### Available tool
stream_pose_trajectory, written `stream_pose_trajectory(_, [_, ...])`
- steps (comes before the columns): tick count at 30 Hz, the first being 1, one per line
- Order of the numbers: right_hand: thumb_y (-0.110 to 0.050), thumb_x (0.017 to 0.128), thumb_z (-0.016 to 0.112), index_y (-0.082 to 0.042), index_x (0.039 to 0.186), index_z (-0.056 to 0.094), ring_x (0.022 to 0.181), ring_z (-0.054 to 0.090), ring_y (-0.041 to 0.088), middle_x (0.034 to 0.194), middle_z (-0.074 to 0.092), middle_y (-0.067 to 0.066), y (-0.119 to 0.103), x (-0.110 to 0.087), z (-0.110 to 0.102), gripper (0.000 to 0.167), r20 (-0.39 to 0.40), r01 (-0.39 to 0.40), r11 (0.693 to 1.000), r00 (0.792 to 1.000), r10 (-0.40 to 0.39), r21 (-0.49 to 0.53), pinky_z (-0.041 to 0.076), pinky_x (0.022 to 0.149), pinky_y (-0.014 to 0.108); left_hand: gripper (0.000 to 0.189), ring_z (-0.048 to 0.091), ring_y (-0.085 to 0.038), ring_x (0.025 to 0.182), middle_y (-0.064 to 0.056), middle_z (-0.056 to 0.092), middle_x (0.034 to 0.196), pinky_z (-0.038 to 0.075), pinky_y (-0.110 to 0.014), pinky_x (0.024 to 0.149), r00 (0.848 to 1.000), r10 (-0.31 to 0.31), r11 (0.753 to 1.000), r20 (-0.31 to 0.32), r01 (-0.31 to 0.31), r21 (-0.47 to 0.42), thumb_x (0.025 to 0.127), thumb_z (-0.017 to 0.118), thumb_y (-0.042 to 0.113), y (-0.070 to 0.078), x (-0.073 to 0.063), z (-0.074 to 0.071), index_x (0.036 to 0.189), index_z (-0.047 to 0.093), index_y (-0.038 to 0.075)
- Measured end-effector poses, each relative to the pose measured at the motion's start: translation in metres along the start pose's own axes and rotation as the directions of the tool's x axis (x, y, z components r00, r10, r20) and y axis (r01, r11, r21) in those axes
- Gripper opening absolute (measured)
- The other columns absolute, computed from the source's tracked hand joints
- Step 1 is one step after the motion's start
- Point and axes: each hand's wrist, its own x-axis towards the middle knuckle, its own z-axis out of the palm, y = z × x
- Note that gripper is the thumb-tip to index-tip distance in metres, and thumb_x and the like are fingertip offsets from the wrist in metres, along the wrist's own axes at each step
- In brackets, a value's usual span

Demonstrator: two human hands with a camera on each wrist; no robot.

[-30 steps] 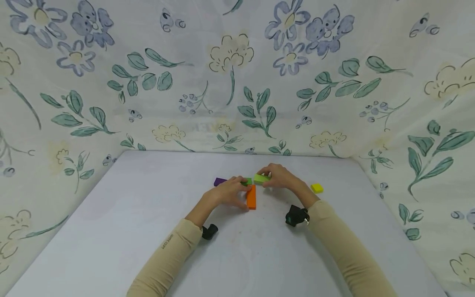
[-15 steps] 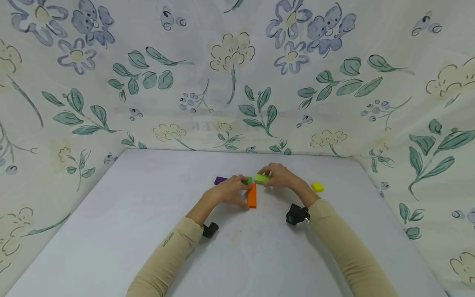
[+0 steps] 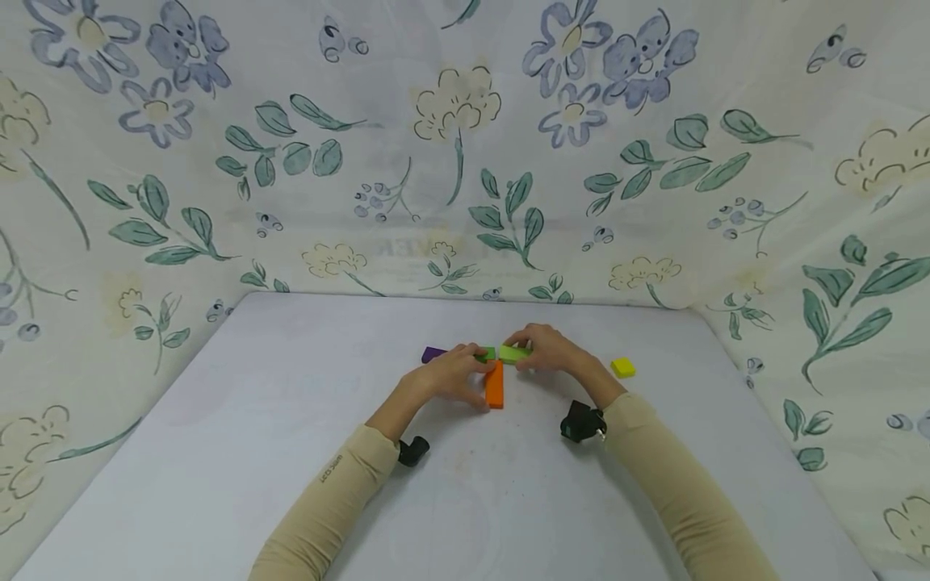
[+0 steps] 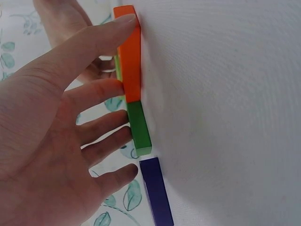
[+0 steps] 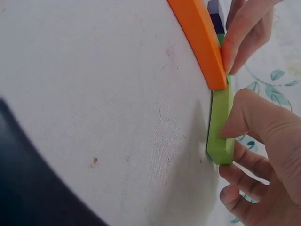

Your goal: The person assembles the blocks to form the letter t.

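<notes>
In the head view, an orange block (image 3: 494,386) lies lengthwise on the white table, meeting a row of blocks. My left hand (image 3: 452,374) spreads over it: the left wrist view puts the thumb on its near end and the index fingertip at its far end. Other left fingertips touch a dark green block (image 4: 139,127). My right hand (image 3: 554,350) pinches a light green block (image 5: 220,127) between thumb and fingers, right of the dark green one. A purple block (image 4: 157,190) lies at the row's left end, a small gap from the dark green block.
A small yellow block (image 3: 622,368) sits on the white table (image 3: 327,363), right of my right hand. Black wrist cameras hang below both wrists, the right one (image 3: 581,422) close to the table. Floral cloth (image 3: 407,161) rises behind the table and along its sides.
The light green block tilts slightly less and lies more in line with the row, my right hand moving with it. My left hand stays put.
</notes>
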Motion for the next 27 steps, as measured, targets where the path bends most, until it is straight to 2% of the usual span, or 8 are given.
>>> stream_pose_trajectory(7, [-0.016,0.082,0.078,-0.01,0.124,0.068,0.089,0.057,0.02,0.106,0.065,0.01,-0.0015,-0.0002,0.0,0.044,0.008,-0.004,1.0,1.0,0.004,0.021,0.049,0.073,0.027,0.076,0.037,-0.027,0.139,-0.009,0.039,0.153,0.038,-0.044,0.113,1.0,-0.005,1.0,-0.004,0.005,-0.003,0.079,0.079,0.046,0.0005,-0.0006,0.0004,0.143,0.051,0.017])
stream_pose_trajectory(14, [-0.018,0.082,0.078,-0.015,0.124,0.069,0.091,0.055,0.019,0.107,0.064,0.007,-0.0002,0.0022,0.0033,0.043,0.011,0.002,1.0,1.0,-0.002,-0.016,0.046,0.079,0.029,0.076,0.037,-0.027,0.14,-0.008,0.039,0.153,0.037,-0.044,0.114,1.0,-0.001,1.0,-0.009,0.001,0.002,0.079,0.079,0.045,0.0021,-0.0024,0.0001,0.143,0.051,0.017])
stream_pose_trajectory(27, [-0.02,0.085,0.075,-0.018,0.125,0.068,0.095,0.053,0.02,0.11,0.063,0.007,-0.0046,0.0015,0.0043,0.041,0.031,-0.039,0.999,0.999,0.038,0.027,0.047,0.081,0.03,0.075,0.038,-0.027,0.138,-0.009,0.04,0.151,0.038,-0.045,0.113,1.0,0.003,1.0,-0.021,-0.003,-0.001,0.079,0.079,0.045,0.001,-0.0021,0.0022,0.143,0.052,0.015])
